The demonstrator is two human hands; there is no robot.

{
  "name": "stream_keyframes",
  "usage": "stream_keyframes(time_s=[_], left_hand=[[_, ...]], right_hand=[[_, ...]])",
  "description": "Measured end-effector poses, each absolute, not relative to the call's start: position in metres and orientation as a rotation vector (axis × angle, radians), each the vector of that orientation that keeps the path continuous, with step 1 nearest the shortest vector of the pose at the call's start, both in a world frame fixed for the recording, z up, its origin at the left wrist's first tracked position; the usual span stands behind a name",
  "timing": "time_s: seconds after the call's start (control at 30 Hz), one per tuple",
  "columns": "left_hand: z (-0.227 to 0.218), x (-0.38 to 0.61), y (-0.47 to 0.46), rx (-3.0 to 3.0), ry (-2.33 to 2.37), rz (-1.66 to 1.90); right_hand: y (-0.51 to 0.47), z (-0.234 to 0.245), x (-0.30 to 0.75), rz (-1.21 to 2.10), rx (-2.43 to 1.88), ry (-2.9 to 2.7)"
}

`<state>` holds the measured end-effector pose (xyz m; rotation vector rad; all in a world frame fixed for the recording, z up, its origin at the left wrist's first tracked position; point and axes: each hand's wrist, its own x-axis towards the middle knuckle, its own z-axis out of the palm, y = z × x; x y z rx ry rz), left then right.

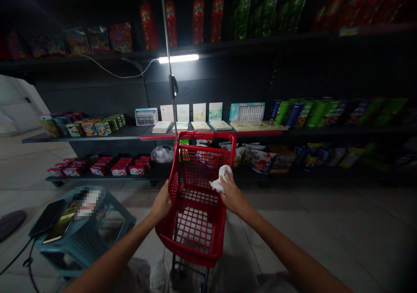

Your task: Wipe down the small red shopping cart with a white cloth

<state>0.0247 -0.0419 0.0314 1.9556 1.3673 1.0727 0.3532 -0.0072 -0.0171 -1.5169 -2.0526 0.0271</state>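
Observation:
A red plastic shopping cart (187, 248) with lattice walls stands in front of me, its basket holding nothing that I can see. My left hand (162, 202) is closed on the left side of the basket, its fingertips hidden behind the edge. A crumpled white cloth (224, 172), perhaps a tissue, is bunched in my right hand (233, 195), which is closed around it. That hand is at the cart's right side wall, close to the rim; whether the cloth presses on the plastic I cannot tell.
A blue-grey stool (84, 236) at left bears a phone (61, 223) and a black pouch (48, 217), with cables hanging. Dark shelves ahead hold red bottles (198, 14), booklets (199, 112) and snack bags (260, 159). A thin metal pole (165, 19) rises behind the cart.

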Motion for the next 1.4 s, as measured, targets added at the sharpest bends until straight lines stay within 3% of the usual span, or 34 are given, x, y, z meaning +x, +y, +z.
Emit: stream_keyframes(time_s=[0.17, 0.4, 0.57, 0.73, 1.1, 1.27, 1.4], left_hand=[[0.032, 0.019, -0.039, 1.940, 1.402, 1.028], [0.028, 0.026, -0.034, 1.899, 1.802, 0.820], [0.017, 0.031, -0.031, 1.820, 1.629, 1.046], [0.007, 0.027, -0.025, 1.570, 1.473, 1.213], [0.011, 0.003, 0.001, 1.723, 1.600, 1.117], [0.037, -0.002, 0.008, 2.066, 1.831, 0.964], [0.059, 0.037, -0.036, 2.357, 1.680, 1.075]], right_hand=[[-0.018, -0.023, 0.363, 0.028, -1.418, -2.150], [0.066, 0.053, 0.336, -0.110, -1.349, -2.032], [0.132, 0.084, 0.252, -0.212, -1.365, -2.090], [0.163, 0.079, 0.215, -0.306, -1.532, -2.213], [0.142, 0.081, 0.359, -0.542, -1.822, -2.202], [0.119, 0.088, 0.377, -0.559, -1.882, -2.215], [0.106, 0.082, 0.377, -0.627, -1.852, -2.160]])
